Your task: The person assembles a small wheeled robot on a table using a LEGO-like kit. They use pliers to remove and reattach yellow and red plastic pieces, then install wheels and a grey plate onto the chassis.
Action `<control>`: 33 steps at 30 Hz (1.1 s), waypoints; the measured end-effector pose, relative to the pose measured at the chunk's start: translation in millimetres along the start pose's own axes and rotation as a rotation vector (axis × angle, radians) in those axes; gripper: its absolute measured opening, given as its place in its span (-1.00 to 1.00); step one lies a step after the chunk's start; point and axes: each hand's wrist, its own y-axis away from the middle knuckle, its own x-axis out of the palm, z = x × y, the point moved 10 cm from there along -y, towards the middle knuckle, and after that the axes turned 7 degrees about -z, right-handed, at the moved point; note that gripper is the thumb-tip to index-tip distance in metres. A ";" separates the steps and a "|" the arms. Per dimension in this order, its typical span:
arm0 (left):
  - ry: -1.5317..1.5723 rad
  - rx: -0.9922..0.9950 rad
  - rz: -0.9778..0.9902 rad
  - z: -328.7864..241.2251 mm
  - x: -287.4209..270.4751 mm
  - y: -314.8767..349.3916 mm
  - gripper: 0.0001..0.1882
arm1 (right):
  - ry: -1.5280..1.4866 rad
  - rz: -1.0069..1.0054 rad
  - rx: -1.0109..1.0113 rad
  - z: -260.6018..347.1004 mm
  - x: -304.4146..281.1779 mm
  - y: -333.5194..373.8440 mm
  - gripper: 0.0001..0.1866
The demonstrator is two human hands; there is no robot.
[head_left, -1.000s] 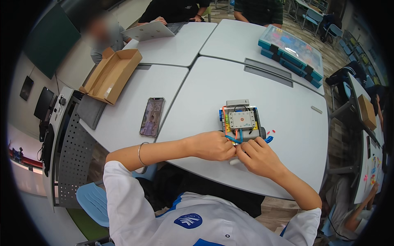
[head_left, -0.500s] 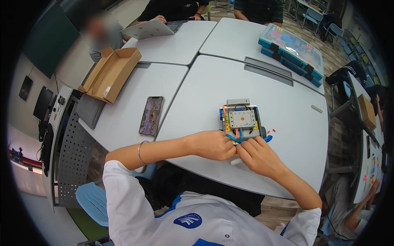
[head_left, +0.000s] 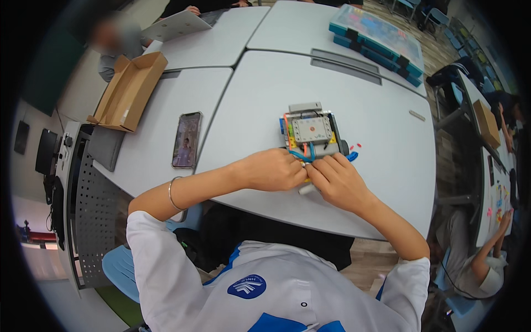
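Observation:
A small wheeled robot built of plastic parts (head_left: 312,131) stands on the white table, a light grey control box on top. Orange and blue cables run from the box toward its near side. My left hand (head_left: 276,170) and my right hand (head_left: 341,180) meet at that near side, both closed with fingertips almost touching. What they pinch is hidden behind the fingers. Below them a white rod-like piece (head_left: 306,189) sticks out. To the right of the robot lie a blue plastic part (head_left: 352,156) and small red pegs (head_left: 359,145).
Left of the robot lies a phone (head_left: 187,140). Beyond it stands an open cardboard box (head_left: 130,94). Teal parts cases with clear lids (head_left: 381,36) are stacked at the far right, and a grey bar (head_left: 417,115) lies at the right. People sit around the far side, one behind a laptop (head_left: 176,25).
The whole view has shifted, so the table and robot appear higher and slightly left. Both hands stay closed together at the robot's near side.

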 end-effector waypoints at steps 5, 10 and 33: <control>0.059 -0.045 0.044 -2.7 5.8 1.0 -0.71 | -0.008 0.045 0.047 2.1 6.6 8.9 -0.73; 0.076 -0.052 0.052 -1.3 6.5 -1.5 -0.74 | -0.027 0.005 0.100 -0.2 4.7 9.1 -0.71; 2.104 -1.595 -0.437 -30.3 80.0 46.8 -0.66 | -0.496 -0.301 1.104 -15.0 -8.4 51.7 -0.88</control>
